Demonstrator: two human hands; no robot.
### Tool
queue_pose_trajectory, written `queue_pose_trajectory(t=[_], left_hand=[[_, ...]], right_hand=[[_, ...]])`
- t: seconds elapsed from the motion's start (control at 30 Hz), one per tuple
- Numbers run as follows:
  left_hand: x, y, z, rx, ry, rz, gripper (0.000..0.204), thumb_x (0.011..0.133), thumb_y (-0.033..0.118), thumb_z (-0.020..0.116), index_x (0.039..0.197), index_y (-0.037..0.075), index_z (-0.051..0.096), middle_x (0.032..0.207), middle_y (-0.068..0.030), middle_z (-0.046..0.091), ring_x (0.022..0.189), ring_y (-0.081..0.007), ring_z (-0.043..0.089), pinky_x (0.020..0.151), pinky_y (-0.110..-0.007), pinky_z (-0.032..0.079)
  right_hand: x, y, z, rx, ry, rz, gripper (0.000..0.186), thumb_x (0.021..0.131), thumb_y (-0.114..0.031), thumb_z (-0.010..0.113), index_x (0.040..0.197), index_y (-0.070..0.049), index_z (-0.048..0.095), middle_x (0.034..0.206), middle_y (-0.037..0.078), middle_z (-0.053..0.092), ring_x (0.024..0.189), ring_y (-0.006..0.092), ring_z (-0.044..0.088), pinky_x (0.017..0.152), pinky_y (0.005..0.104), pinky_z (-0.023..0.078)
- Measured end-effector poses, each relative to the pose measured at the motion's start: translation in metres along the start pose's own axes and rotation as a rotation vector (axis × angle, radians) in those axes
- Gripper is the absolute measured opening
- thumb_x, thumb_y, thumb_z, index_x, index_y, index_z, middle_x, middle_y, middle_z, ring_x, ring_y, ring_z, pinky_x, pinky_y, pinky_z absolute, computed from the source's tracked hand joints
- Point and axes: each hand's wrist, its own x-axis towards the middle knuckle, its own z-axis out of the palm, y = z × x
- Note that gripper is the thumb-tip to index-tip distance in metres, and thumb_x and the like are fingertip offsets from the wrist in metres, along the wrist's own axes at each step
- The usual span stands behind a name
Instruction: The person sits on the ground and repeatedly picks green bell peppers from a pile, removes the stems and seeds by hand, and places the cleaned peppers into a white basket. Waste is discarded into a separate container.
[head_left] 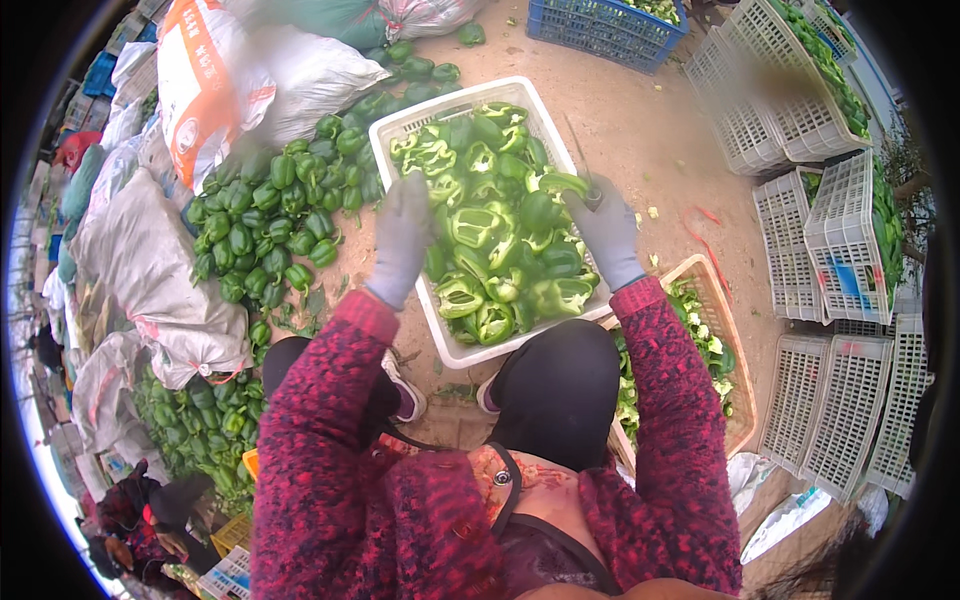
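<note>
Two gloved hands [402, 235] [606, 232] — two shoes [407, 392] [487, 394], one orange-printed sack [205, 85].

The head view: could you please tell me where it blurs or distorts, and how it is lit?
Head view: hazy smudges veil parts of the white sack and upper-right crates; head view: the left hand looks soft; head view: straight edges bend near the border; head view: light looks fairly diffuse.

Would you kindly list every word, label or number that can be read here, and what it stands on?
White-and-orange sack: large printed characters, which I won't copy out.
Grey crate at the right: a blue patch, too small to tell whether it bears print.
White crate of cut peppers: no lettering visible.
</note>
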Motion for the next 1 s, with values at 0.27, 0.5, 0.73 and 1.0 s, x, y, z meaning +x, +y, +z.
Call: queue_pose_trajectory(t=[0.27, 0.5, 0.73, 1.0], left_hand=[[-0.243, 0.046, -0.343, 0.438, 0.652, -0.188, 0.037, 0.110, 0.042, 0.050, 0.091, 0.011, 0.058, 0.059, 0.0016, 0.051, 0.046, -0.0073, 0.046, 0.045, -0.023, 0.036], [-0.458, -0.075, -0.384, 1.236, -0.343, -1.187, 0.078, 0.101, 0.068, 0.038, 0.150, 0.010, 0.053, 0.140, -0.0280, 0.061, 0.135, -0.0404, 0.056, 0.114, -0.049, 0.042], [-0.230, -0.159, -0.452, 0.883, 0.394, -0.409, 0.052, 0.097, 0.051, 0.061, 0.118, 0.005, 0.068, 0.097, -0.0185, 0.076, 0.092, -0.0339, 0.074, 0.083, -0.046, 0.056], [0.047, -0.436, -0.415, -0.293, 0.532, -0.788, 0.090, 0.082, 0.042, 0.083, 0.150, 0.002, 0.040, 0.122, -0.0128, 0.064, 0.102, -0.0246, 0.064, 0.083, -0.051, 0.057]], right_hand=[[-0.035, 0.042, 0.033, -0.073, -0.621, 0.110, 0.064, 0.095, -0.036, 0.075, 0.149, -0.009, 0.055, 0.109, 0.015, 0.074, 0.088, 0.0185, 0.071, 0.082, 0.0345, 0.057], [-0.012, 0.014, -0.007, 0.112, -0.398, 0.228, 0.056, 0.099, -0.032, 0.073, 0.147, -0.006, 0.057, 0.085, -0.002, 0.062, 0.056, 0.0035, 0.045, 0.048, 0.0225, 0.038], [-0.033, -0.101, -0.045, 0.243, -0.233, 0.265, 0.054, 0.104, -0.034, 0.062, 0.144, 0.002, 0.056, 0.124, 0.009, 0.070, 0.052, 0.0018, 0.043, 0.061, 0.0220, 0.048], [-0.084, -0.153, 0.030, 0.347, -0.157, 0.325, 0.051, 0.104, -0.035, 0.060, 0.134, 0.006, 0.058, 0.101, 0.012, 0.070, 0.051, 0.0057, 0.050, 0.058, 0.0223, 0.051]])
